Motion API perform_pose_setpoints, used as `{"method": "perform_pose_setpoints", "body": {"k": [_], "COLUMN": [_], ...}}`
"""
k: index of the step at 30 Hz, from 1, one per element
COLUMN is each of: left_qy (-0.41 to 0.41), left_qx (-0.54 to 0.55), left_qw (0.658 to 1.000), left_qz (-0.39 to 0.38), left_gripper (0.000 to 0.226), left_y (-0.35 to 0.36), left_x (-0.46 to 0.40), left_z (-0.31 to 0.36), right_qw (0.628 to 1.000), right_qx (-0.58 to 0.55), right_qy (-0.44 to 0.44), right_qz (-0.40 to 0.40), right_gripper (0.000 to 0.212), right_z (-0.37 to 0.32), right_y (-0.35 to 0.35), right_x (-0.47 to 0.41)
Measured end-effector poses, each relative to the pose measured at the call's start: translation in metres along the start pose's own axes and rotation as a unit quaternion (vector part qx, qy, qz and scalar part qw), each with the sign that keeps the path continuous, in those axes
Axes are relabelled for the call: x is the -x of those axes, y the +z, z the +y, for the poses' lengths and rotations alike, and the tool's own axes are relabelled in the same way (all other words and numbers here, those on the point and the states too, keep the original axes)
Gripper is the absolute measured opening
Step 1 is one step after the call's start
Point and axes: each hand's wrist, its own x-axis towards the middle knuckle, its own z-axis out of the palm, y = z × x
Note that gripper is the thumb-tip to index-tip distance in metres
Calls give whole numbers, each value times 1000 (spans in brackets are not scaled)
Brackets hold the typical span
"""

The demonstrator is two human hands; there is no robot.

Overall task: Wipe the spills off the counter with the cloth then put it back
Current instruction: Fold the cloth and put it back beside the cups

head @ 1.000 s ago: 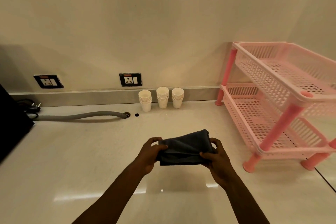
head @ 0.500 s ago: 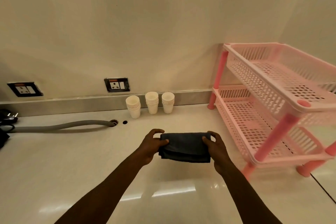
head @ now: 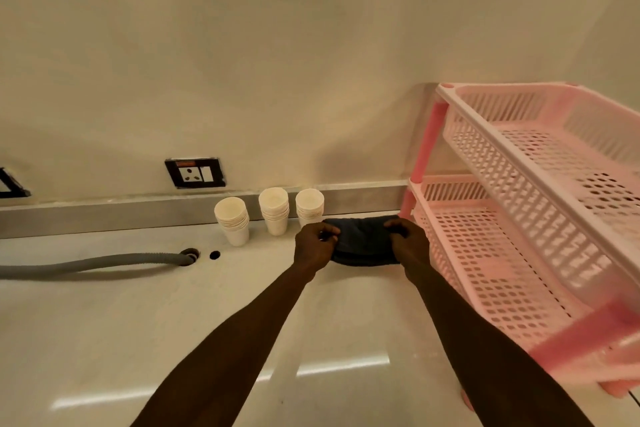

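Glossy cream counter [head: 138, 322] ahead; I see my left hand [head: 313, 246] and right hand [head: 408, 246] pinching opposite ends of the folded dark blue cloth [head: 363, 243], fabric bunched between my fingertips

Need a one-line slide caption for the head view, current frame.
Both hands, left and right, hold a folded dark cloth at the counter beside a pink rack.

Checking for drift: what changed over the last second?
Both hands, left hand and right hand, carried the folded cloth forward, away from the body, toward the back wall beside the right stack of cups and the pink rack. Grip unchanged, both hands still pinching its ends. Cups, hose and rack stayed put.
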Motion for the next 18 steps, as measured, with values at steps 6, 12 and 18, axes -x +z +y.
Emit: {"method": "perform_pose_setpoints", "body": {"k": [6,12,18], "left_qy": [108,90,219], "left_qx": [-88,-246,-433], "left_qw": [990,965,874], "left_qz": [39,-23,-33], "left_gripper": [22,45,59], "left_y": [25,44,69], "left_x": [-20,-23,-6], "left_z": [-8,-29,-58], "right_qw": [994,976,904], "right_qx": [91,203,378], "right_qy": [-38,-36,-198], "right_qz": [-46,-69,-12], "right_gripper": [54,55,40], "right_z": [13,26,38], "right_y": [3,18,38], "right_x": [-30,-44,-22]}}
